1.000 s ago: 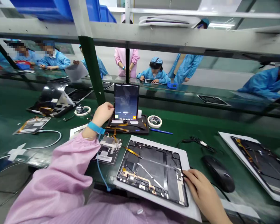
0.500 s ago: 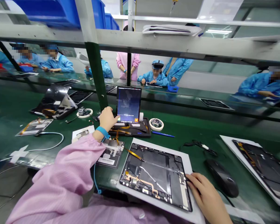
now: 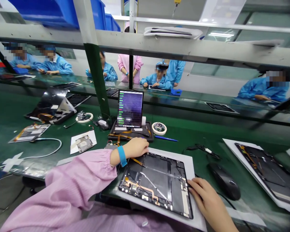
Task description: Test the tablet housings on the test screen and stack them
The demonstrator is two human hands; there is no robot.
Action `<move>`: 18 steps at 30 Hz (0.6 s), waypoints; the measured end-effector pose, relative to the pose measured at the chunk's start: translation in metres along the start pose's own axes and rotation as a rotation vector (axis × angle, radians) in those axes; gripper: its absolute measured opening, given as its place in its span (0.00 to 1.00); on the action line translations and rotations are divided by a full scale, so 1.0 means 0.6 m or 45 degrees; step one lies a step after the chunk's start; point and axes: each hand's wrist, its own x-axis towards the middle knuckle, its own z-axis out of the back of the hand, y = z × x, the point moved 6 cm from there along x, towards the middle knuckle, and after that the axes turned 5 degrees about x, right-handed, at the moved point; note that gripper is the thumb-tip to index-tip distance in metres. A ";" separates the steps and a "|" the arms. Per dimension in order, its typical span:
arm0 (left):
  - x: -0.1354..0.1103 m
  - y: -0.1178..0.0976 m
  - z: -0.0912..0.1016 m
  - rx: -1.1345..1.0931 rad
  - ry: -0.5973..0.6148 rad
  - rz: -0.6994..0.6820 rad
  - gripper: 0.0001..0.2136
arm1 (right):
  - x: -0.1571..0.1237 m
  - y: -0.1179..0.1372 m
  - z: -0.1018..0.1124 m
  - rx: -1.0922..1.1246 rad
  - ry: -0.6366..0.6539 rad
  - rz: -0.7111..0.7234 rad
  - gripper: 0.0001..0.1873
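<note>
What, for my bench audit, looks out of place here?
The upright tablet display behind the open tablet stands out: its screen shows speckled purple noise with green bars down the left edge, not a normal picture. It could be a test pattern or a display fault; I can't tell which.

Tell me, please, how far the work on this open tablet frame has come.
Done, it seems: the upright tablet screen is lit and shows green bars. In hand: the left hand rests at the top edge of the open tablet frame, and the right hand is at its right edge. Left: the frame lies open, its insides showing, with a gold flex cable running out past its edge.
</note>
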 end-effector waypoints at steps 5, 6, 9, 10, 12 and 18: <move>-0.001 -0.037 0.023 0.070 0.071 0.087 0.15 | 0.002 0.019 0.000 -0.032 0.055 0.025 0.12; 0.007 -0.054 0.022 0.051 0.043 0.071 0.15 | 0.004 0.022 0.001 -0.043 0.056 0.031 0.12; 0.041 -0.100 0.003 -0.084 -0.061 -0.003 0.16 | 0.014 0.024 0.005 -0.027 0.079 0.051 0.13; 0.052 -0.109 -0.006 -0.124 -0.086 -0.006 0.16 | 0.020 0.023 0.006 -0.004 0.097 0.053 0.13; 0.068 -0.116 -0.021 -0.188 -0.123 0.003 0.17 | 0.032 0.020 0.009 0.056 0.145 0.033 0.12; 0.066 -0.109 -0.040 -0.551 -0.092 0.081 0.17 | 0.046 0.025 0.041 0.140 0.288 -0.110 0.11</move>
